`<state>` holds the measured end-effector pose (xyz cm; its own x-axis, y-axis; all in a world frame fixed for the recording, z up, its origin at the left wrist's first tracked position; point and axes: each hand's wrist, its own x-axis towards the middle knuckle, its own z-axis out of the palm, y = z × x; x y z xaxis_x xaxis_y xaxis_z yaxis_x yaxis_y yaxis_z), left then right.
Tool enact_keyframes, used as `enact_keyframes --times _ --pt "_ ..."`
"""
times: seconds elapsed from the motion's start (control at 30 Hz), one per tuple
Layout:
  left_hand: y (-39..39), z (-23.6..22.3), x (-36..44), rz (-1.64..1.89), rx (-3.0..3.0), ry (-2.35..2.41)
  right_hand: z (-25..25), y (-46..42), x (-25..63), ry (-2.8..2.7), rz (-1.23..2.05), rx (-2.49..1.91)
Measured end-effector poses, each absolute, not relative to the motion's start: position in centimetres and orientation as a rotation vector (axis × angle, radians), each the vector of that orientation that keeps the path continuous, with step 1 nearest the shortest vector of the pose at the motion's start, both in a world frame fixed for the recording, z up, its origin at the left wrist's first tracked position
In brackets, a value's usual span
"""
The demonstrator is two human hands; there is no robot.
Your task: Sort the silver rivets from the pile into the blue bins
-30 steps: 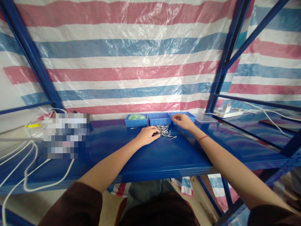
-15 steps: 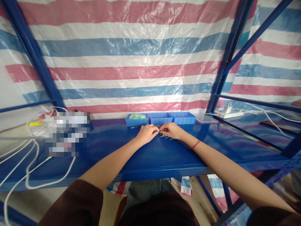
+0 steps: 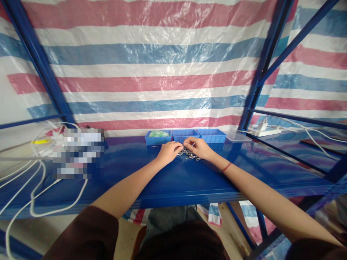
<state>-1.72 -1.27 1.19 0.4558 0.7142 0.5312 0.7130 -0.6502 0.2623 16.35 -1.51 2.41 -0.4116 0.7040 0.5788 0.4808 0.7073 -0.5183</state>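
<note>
Right of frame centre, metal rods (image 3: 190, 155) lie at mixed angles, mostly below the right hand (image 3: 199, 147), beside the left hand (image 3: 168, 151); fingers curl inward, pinching or not cannot be told.

Shiny red, white and blue striped sheeting (image 3: 151, 85) hangs behind a blue tabletop (image 3: 168, 182) between blue posts (image 3: 40, 63).

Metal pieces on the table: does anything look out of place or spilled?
One thin piece lies apart from the loose pile, left of the left hand, near the left blue bin, like a stray. Nothing else stands out; the right hand may hide some.
</note>
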Motion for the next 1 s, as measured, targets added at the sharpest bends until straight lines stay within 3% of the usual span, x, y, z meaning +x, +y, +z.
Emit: enact_keyframes --times 0.17,0.27,0.5,0.83,1.0 --pt "-1.2 1.4 -1.4 1.083 2.537 1.164 2.6 -1.6 16.2 -1.903 0.748 -0.852" --pt "-1.2 1.3 -1.3 1.085 2.494 1.087 2.8 -1.6 16.1 -1.871 0.791 -0.881" --pt "-1.4 1.2 -1.1 1.083 2.465 1.072 2.6 -1.7 16.0 -1.942 0.449 -0.846" --pt "-1.0 1.5 -1.3 1.411 2.309 1.143 3.1 -2.0 16.5 -1.942 0.185 -0.906" --pt "-1.0 1.3 -1.4 1.334 2.371 1.184 3.1 -1.2 17.2 -2.051 0.078 -0.988"
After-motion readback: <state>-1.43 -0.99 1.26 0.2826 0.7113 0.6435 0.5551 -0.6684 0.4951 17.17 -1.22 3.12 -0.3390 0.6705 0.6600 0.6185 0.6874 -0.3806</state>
